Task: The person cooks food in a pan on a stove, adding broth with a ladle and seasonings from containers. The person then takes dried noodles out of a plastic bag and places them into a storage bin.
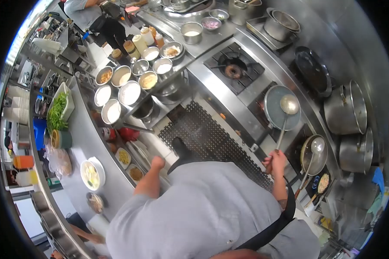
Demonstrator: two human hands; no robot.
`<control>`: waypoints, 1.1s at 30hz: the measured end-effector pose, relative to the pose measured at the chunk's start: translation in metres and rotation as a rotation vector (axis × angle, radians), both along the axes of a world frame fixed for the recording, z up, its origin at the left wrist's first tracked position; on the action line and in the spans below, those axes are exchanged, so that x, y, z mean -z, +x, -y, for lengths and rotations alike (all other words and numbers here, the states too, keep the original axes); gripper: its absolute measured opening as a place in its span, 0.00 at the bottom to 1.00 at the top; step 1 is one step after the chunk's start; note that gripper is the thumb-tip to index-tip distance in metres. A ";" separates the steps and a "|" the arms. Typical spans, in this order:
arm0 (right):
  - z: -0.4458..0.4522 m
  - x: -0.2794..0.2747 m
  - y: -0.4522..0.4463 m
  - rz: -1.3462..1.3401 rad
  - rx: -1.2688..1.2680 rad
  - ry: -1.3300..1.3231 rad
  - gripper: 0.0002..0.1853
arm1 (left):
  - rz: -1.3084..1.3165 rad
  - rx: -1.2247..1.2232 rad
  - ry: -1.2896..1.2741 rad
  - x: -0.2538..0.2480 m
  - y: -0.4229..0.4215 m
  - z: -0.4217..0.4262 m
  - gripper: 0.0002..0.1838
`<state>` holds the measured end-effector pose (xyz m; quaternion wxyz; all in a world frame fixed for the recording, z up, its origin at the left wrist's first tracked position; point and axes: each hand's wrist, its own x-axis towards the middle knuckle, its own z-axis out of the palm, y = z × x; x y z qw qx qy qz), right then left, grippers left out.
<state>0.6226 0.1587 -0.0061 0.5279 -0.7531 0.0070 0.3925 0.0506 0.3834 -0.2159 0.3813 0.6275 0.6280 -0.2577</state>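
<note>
My right hand is closed around the long handle of a ladle. The ladle's round metal bowl is over a wide grey pan, which sits on a stove burner. My left hand is low on the left, near the counter's edge, and its fingers are hidden from this angle. Close to it are a white dish of yellow pieces and a container of brown food. To the right of my right hand, a second ladle lies in another pan.
Several metal bowls of powders and sauces stand ahead, beside squeeze bottles. A bare burner is further along the stove. Large pots line the right wall. A perforated black mat covers the floor. Another person stands far left.
</note>
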 end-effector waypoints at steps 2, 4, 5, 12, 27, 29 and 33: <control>0.009 0.035 0.037 0.978 -0.405 -0.589 0.23 | 0.108 -0.189 0.090 0.032 -0.044 -0.010 0.19; -0.058 -0.047 0.002 1.188 -0.249 -0.491 0.29 | 0.325 -0.071 0.177 0.072 -0.090 -0.019 0.14; -0.085 -0.047 0.009 1.324 -0.258 -0.389 0.30 | 0.434 -0.017 0.217 0.073 -0.098 -0.028 0.11; -0.348 -0.093 -0.053 1.210 -0.706 0.065 0.38 | 0.517 -0.803 -0.128 0.007 -0.085 -0.098 0.10; -0.839 0.039 0.084 1.345 -1.044 -0.002 0.50 | 0.122 -0.111 0.115 -0.054 -0.083 -0.141 0.11; -0.872 0.040 0.088 1.304 -1.150 -0.043 0.52 | 0.150 -0.409 0.098 -0.055 -0.068 -0.159 0.11; -0.920 0.085 0.114 1.317 -1.312 -0.156 0.53 | 0.083 0.039 0.222 -0.081 -0.018 -0.214 0.10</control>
